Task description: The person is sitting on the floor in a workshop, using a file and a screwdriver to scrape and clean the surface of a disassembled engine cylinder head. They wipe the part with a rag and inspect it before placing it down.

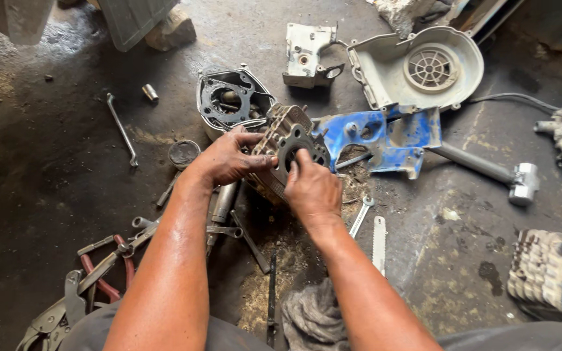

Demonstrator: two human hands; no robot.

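A grimy concrete floor (47, 149) carries scattered tools. The left hand (226, 159) clasps a finned engine cylinder (284, 153). The right hand (310, 188) pinches its front face, beside a blue housing (385, 136).

left hand (229, 158) grips side of finned engine cylinder (285, 151); right hand (311, 188) on its face, fingers at the bore. blue housing (385, 138) just beside it, white fan cover (417, 68) beyond. long wrench (121, 130) apart on oily floor (47, 169); pliers (66, 305), rag (313, 318) near the person.
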